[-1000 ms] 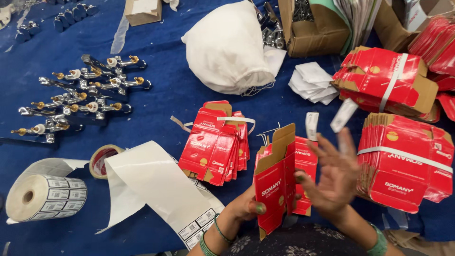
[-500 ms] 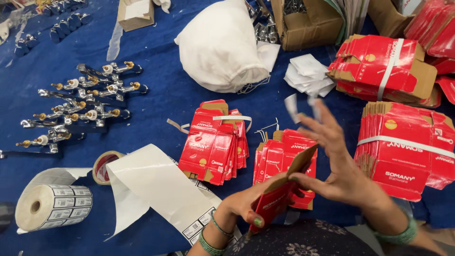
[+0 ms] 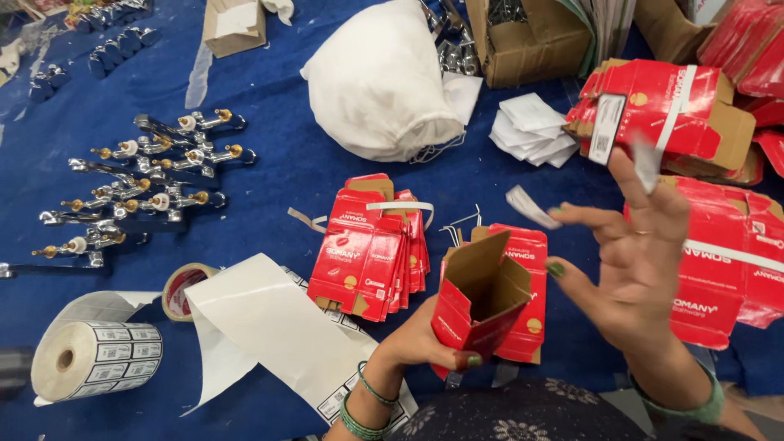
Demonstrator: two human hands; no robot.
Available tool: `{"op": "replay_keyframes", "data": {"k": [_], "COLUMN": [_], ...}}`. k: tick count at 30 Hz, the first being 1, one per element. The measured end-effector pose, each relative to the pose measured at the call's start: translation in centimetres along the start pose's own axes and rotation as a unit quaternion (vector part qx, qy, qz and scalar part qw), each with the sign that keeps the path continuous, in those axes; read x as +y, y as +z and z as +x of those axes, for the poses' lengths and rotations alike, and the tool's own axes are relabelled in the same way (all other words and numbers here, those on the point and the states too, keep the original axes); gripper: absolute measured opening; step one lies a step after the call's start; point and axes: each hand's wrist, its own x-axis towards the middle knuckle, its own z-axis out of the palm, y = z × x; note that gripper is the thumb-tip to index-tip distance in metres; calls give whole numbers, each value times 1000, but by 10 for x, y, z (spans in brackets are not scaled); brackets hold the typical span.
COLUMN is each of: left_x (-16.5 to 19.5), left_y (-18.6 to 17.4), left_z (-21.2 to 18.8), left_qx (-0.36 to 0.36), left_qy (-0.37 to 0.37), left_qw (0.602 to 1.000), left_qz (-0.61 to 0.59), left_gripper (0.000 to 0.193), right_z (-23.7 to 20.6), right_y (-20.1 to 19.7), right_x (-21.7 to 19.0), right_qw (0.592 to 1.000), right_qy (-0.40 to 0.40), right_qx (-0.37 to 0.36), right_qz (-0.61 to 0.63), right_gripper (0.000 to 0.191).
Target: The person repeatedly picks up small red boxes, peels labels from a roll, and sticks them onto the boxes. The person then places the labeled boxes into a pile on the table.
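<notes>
Nearest, the left hand (image 3: 425, 339) grips a small red carton (image 3: 478, 306) from below, thumb across its front, the carton standing opened with its brown inside showing and its flaps up. Just right of it the right hand (image 3: 637, 261) is raised with fingers spread wide, white label strips (image 3: 531, 207) stuck to its fingertips, gripping nothing. To the near left lie a roll of printed labels (image 3: 98, 359) and its loose white backing sheet (image 3: 261, 327) on the blue cloth (image 3: 278, 163). Farther out sits a banded stack of flat red cartons (image 3: 371, 249), chrome taps (image 3: 139, 192) at far left, and a white cloth bag (image 3: 384, 82) beyond.
</notes>
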Motion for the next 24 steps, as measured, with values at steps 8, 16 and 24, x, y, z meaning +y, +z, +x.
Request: {"op": "replay_keyframes", "data": {"k": [8,16,24], "left_x": [-7,12,19], "left_y": [0,10,16], "left_z": [4,6,9], "left_qx": [63,44,38], "left_qy": [10,31,39], "left_qw": [997,997,995], "left_qz": [35,60,80], "left_gripper": [89,95,107], "right_z": [-13,-12,-18], "right_y": [11,25,36], "right_x": [8,16,23], "right_qw": [975,974,979], "right_qy": [100,118,115], "right_qx": [-61,-76,-26], "right_qz": [189,176,167], "right_gripper": [108,110,107]}}
